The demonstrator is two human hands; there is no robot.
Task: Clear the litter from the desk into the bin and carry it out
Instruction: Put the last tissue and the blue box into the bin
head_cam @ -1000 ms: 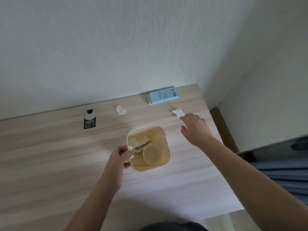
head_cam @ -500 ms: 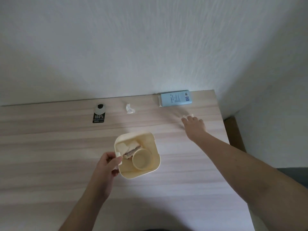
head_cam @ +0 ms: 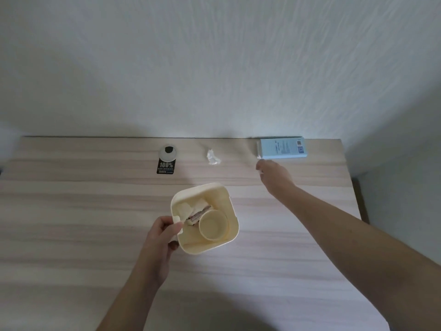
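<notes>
Left to right. Black hang tag (head_cam: 166, 165) near the back edge of the bench (head_cam: 71, 235), untouched. Left hand (head_cam: 164, 231) has its grip on the near-left rim of the cream bin (head_cam: 210, 244), thumb over the lip, same hold as a second ago; bin has stayed mid-bench, upright, holding one paper cup (head_cam: 213, 224) plus a wrapper and some pale scraps. One crumpled white wad (head_cam: 212, 157) lies loose near the back edge, between tag and box, unchanged. Right hand (head_cam: 274, 174) is what changed: a second ago it was reaching for a second white wad just in front of the blue box (head_cam: 282, 148); now that wad is gone from open bench and the fingers are curled down over that spot, a sliver of white showing at the fingertips (head_cam: 260, 172). Probably pinched, but the hand is blurred and covers it, so I can't tell for sure whether the grip has closed. If it has, next is carry to bin and drop. Count: 1 bin, 1 cup in it, 2 wads (one loose, one under the right hand), 1 blue box, 1 tag. Left on the bench to clear, by my read: the loose wad, the box and the tag, then carry the bin out.
</notes>
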